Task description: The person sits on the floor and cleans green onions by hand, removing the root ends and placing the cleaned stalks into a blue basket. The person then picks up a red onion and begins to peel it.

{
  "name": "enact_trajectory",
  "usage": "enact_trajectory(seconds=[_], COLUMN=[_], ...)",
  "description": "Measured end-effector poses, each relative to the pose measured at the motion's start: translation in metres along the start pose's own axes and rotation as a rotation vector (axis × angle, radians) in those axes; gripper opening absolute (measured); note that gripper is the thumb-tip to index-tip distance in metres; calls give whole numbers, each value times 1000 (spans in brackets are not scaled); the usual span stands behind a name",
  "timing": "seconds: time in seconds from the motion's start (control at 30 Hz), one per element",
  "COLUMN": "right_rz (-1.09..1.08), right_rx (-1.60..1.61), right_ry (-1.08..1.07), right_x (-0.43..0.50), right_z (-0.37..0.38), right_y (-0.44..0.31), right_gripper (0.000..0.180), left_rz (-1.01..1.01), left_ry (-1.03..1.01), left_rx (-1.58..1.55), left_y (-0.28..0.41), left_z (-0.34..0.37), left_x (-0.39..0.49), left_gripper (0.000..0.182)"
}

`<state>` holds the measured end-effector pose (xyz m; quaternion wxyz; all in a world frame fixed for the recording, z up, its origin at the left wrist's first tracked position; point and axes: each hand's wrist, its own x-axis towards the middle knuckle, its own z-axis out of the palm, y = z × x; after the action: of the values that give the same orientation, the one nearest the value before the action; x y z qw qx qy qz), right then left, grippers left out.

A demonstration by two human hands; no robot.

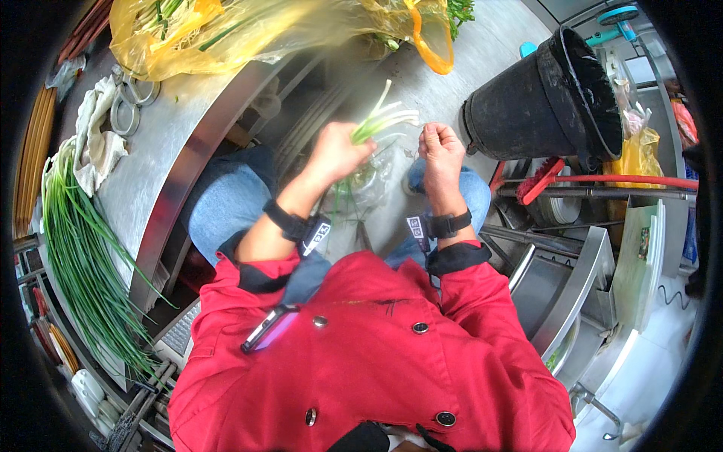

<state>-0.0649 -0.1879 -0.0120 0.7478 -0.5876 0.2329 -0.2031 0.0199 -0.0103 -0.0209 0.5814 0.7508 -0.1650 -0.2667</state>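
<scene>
My left hand (339, 155) is closed around a small bunch of green onions (378, 120), whose white ends point up and to the right. My right hand (440, 144) is just right of those ends, thumb and fingertips pinched together; whether a thin piece is between them cannot be told. Green leaves and clear plastic (370, 183) show below my hands, partly hidden. On the steel table at the left lies a large pile of green onions (93, 260), beside a whitish cloth (96, 135) and scissors (125, 113). More onions lie in a yellow plastic bag (226, 39) at the top.
The steel table's edge (186, 152) runs along my left. A black bin (525, 101) stands on the floor at the upper right, above a red broom (539, 181). Steel shelving or equipment (576, 299) is close on my right. My knees are under my hands.
</scene>
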Motion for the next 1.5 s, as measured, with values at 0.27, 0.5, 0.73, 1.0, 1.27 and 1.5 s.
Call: enact_trajectory(seconds=[0.27,0.5,0.73,1.0,1.27,1.5], right_rz=[82,162,251,224,207,230], right_rx=[-57,-74,-17,-11,-75,-162], right_ry=[-169,-201,-301,-352,-411,-311], right_x=[-32,-33,-26,-23,-22,-22], right_z=[35,49,32,22,17,20], right_y=[-5,1,-3,-18,-20,-18], right_gripper=[18,17,16,15,12,12], left_rz=[161,244,97,-36,-93,-31], left_ry=[215,254,6,-251,-345,-185], left_rx=[293,586,262,-208,-250,-243], left_y=[15,25,19,22,16,9], left_z=[5,8,0,-2,-3,-1], left_x=[-8,-16,-8,-11,-7,-5], left_gripper=[17,19,24,23,22,25])
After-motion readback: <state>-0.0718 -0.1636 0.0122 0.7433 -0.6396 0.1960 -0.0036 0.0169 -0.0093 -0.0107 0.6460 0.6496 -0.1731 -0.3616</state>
